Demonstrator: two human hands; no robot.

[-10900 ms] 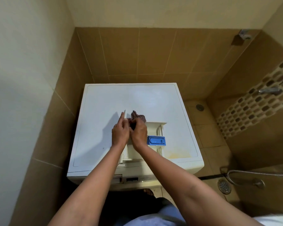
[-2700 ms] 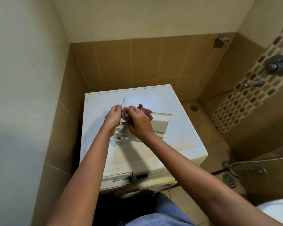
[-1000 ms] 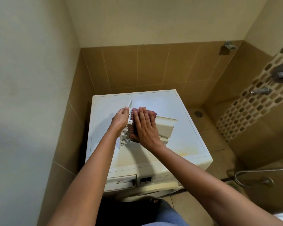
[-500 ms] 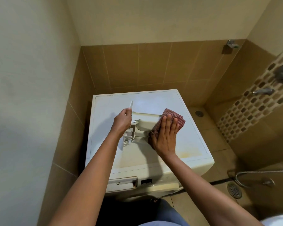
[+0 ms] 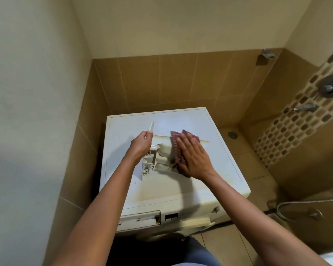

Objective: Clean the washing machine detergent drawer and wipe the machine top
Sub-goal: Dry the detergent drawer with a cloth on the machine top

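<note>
The detergent drawer (image 5: 162, 150) lies on the machine top (image 5: 222, 148) at the centre of the frame, its long axis running left to right. The left hand (image 5: 139, 148) curls round its left end, steadying it. The right hand (image 5: 194, 160), fingers straight and together, presses the red checked cloth (image 5: 176, 141) flat on the drawer's right part, so a wiping stroke would likely run along that axis, toward the left hand

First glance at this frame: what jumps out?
The right hand presses a red checked cloth flat against the detergent drawer, which stands on the washing machine top at mid-frame. The left hand grips the drawer's left end. Below, the machine's front shows the open drawer slot.
</note>
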